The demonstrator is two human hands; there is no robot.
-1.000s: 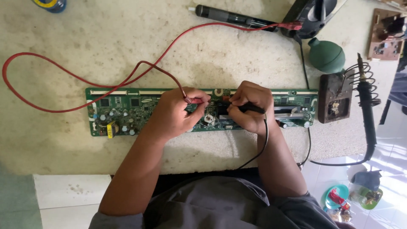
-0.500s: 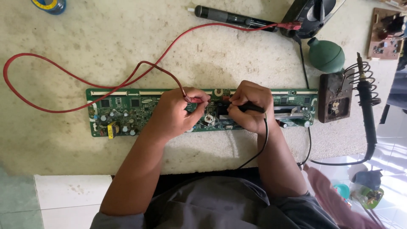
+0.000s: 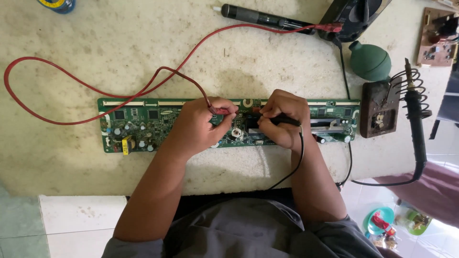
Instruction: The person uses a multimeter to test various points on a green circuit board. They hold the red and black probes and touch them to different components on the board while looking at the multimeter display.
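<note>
Now the fingers of the left hand [image 3: 198, 126] are pinching the red probe [image 3: 221, 111] near its tip, and the fingers of the right hand [image 3: 282, 117] are pinching the black probe [image 3: 282, 121] the same way. Both sets of fingers are pressed close together around the thin sticks. Both tips are pointing down at the middle of the long green circuit board [image 3: 143, 125], but the fingers are hiding the spots they are touching.

Almost nothing is changing from a second ago. Both hands are staying in the same place on the board, and the probes are staying put. It looks like the person is holding still on one spot, so the checking at this place is probably still going on.

Going outward, the red wire [image 3: 71, 83] is looping wide to the left side of the frame and then running up to the black meter [image 3: 354, 16] at the top right. The black wire [image 3: 300, 157] is hanging down off the near edge of the table [image 3: 71, 38]. A black pen-shaped tool [image 3: 260, 17] is lying at the top middle. A green rubber bulb [image 3: 370, 61] is sitting right of the board, above a brown stand [image 3: 377, 109] with a soldering iron [image 3: 416, 119] in its coil. One small brown board [image 3: 437, 37] is lying in the upper right corner.
</note>
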